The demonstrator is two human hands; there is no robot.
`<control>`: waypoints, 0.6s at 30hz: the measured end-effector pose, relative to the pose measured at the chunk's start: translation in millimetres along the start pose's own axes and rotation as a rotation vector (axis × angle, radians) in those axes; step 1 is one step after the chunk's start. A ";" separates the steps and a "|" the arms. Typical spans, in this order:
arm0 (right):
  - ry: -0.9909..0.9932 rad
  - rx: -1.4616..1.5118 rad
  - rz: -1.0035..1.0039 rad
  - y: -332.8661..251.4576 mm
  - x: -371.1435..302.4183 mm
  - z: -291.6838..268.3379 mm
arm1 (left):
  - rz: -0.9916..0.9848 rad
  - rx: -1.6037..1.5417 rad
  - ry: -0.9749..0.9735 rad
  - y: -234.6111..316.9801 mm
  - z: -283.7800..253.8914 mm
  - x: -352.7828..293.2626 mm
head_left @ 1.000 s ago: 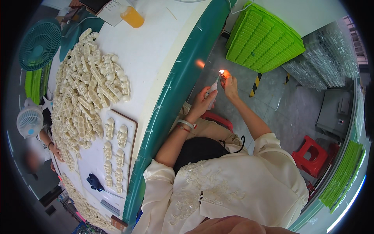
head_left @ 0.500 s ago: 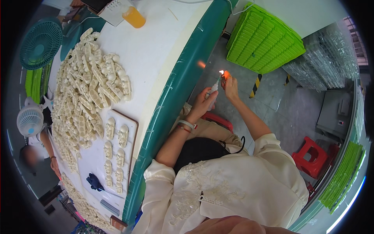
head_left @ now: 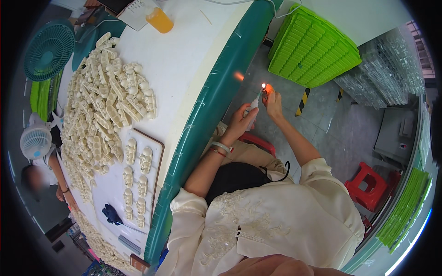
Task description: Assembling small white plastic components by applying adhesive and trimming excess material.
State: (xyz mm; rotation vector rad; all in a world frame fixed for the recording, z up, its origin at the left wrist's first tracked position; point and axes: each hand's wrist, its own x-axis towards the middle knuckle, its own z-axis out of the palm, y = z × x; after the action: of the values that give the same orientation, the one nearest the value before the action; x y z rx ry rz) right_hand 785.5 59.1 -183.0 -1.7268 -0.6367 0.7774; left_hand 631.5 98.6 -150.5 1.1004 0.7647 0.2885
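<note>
My left hand point(head_left: 238, 123), with bands on its wrist, is closed around a small white squeeze bottle point(head_left: 253, 106) that has a thin tapered nozzle pointing up. Close beside it, my right hand point(head_left: 274, 106) grips an orange lighter point(head_left: 268, 90). A small bright flame point(head_left: 263, 85) burns at the lighter's top, by the tip of the nozzle. Whether flame and nozzle tip touch, I cannot tell. Both hands are held off the table's edge, above the floor.
Left of me, the white table point(head_left: 177, 60) has a green padded edge point(head_left: 202, 108). On it lie a heap of cream moulded parts point(head_left: 99, 106), a board point(head_left: 156, 158) with several parts in rows and an orange-liquid bottle point(head_left: 159, 20). Green crates point(head_left: 313, 46) and a red stool point(head_left: 367, 186) stand right.
My hands hold almost the same place, and the flame now looks smaller and rounder. Across the table, another person's arm has shifted, and a second hand shows there.
</note>
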 end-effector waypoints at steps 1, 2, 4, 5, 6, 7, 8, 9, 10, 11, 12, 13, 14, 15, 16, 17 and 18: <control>0.000 0.000 0.000 0.1 0.0 0.0 | 0.004 0.001 0.000 0.6 0.3 -0.3; 0.003 0.006 -0.004 0.5 0.1 -0.1 | 0.005 0.001 0.000 1.3 0.5 -0.5; 0.005 0.012 -0.008 1.4 0.1 -0.2 | 0.005 0.002 0.000 2.0 0.5 -0.8; -0.001 0.000 -0.010 1.9 0.2 -0.7 | 0.006 0.002 0.000 2.4 0.6 -0.9; -0.007 -0.012 -0.013 2.5 0.3 -0.9 | 0.008 -0.002 -0.003 2.3 0.7 -0.8; -0.008 -0.013 -0.013 3.5 0.5 -0.8 | 0.010 -0.007 -0.006 2.2 0.8 -0.7; -0.007 -0.004 -0.016 4.7 0.8 -0.5 | 0.010 -0.007 -0.006 2.2 0.8 -0.5; -0.007 0.004 -0.019 4.5 0.7 -0.1 | 0.012 -0.003 -0.006 1.6 0.4 -0.1; -0.008 0.004 -0.019 3.9 0.6 0.5 | 0.014 0.001 -0.007 0.9 0.0 0.1; -0.002 0.007 -0.017 2.9 0.3 1.3 | 0.015 0.001 -0.006 0.2 -0.2 0.2; 0.006 0.010 -0.014 2.1 0.3 1.7 | 0.019 0.002 -0.007 0.3 -0.1 0.3; 0.005 0.010 -0.015 3.1 0.5 1.1 | 0.023 0.004 -0.009 0.4 -0.1 0.3; -0.015 0.003 -0.024 5.0 0.8 -0.3 | 0.023 0.004 -0.008 0.6 -0.4 0.4; -0.034 -0.004 -0.033 6.1 0.9 -1.2 | 0.014 0.012 -0.018 1.7 -0.6 0.2; -0.035 -0.004 -0.033 6.9 1.0 -1.6 | 0.004 0.020 -0.027 2.6 -0.5 0.0; -0.034 -0.009 -0.017 7.5 1.0 -1.9 | 0.004 0.019 -0.027 2.5 -0.4 0.0; -0.035 -0.012 -0.002 6.1 1.0 -1.5 | 0.005 0.017 -0.027 2.2 -0.6 0.1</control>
State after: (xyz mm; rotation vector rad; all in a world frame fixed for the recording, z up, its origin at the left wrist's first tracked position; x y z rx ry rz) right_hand 787.5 57.3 -188.8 -1.7269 -0.6683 0.8058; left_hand 631.5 100.1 -148.8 1.1204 0.7419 0.2715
